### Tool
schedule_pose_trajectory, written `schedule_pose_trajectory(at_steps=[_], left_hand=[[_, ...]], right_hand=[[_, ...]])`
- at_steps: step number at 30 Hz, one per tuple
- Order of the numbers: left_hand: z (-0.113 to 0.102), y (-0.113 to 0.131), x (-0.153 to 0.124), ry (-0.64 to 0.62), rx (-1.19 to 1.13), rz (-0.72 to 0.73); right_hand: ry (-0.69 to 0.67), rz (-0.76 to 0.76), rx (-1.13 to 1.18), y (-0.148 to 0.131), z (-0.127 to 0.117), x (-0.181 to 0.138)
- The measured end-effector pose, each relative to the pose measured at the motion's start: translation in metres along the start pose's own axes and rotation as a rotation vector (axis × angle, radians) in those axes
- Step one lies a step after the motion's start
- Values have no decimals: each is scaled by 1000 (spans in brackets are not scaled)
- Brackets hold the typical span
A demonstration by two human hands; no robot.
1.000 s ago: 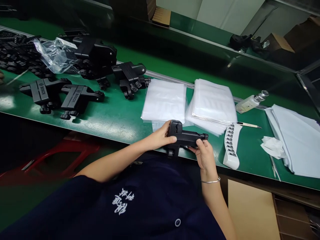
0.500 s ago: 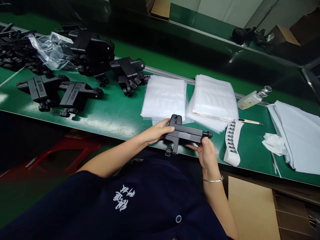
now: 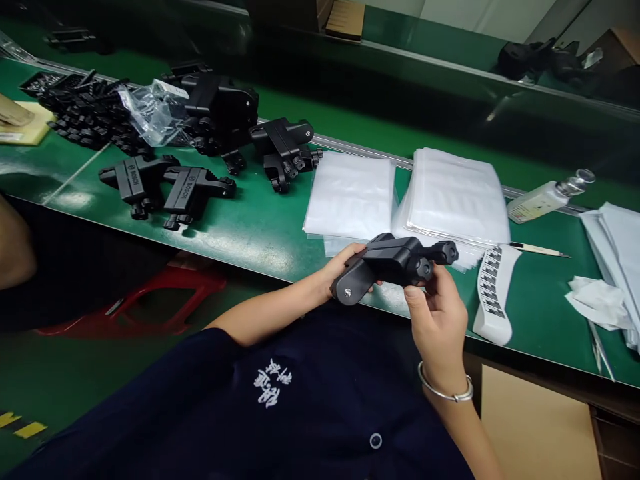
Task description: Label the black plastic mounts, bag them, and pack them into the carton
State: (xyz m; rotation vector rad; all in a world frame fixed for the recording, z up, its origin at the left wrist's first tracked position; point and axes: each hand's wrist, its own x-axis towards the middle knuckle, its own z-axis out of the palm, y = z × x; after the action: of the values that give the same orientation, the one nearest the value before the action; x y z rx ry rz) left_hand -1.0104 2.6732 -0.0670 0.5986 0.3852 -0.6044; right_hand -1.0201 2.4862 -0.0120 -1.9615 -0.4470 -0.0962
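A black clamp bracket (image 3: 387,260) with two ribbed knobs is held in front of my body, over the bench's near edge. My left hand (image 3: 345,263) grips its left end, partly hidden behind it. My right hand (image 3: 440,307) holds the right end near the knobs, thumb below and fingers behind. Just beyond lie a stack of clear plastic bags (image 3: 350,193) and a thicker stack of bags (image 3: 457,197). To the left, two similar brackets marked BOSCH (image 3: 187,190) rest on the green bench, with another pair (image 3: 285,150) behind them.
Further left are a pile of small black parts (image 3: 90,110) and a crumpled plastic bag (image 3: 155,110). On the right are a label strip (image 3: 493,293), a pen (image 3: 540,250), a bottle (image 3: 547,198), crumpled tissue (image 3: 597,300) and tweezers (image 3: 603,353). Another person's arm (image 3: 15,247) shows at far left.
The bracket has been turned over in my hands, so its knobs and round hinge now face me. My view has swung left, showing more of the bench there.
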Motion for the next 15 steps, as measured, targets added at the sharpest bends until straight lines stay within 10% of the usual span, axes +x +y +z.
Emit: schedule_pose_trajectory(at_steps=[4, 9, 15], left_hand=[[0, 3, 2, 36, -37, 73], [1, 11, 5, 31, -34, 105], [10, 7, -2, 123, 304, 406]], right_hand=[[155, -226, -49, 10, 6, -13], [-285, -578, -237, 22, 10, -28], [66, 91, 318, 38, -11, -22]])
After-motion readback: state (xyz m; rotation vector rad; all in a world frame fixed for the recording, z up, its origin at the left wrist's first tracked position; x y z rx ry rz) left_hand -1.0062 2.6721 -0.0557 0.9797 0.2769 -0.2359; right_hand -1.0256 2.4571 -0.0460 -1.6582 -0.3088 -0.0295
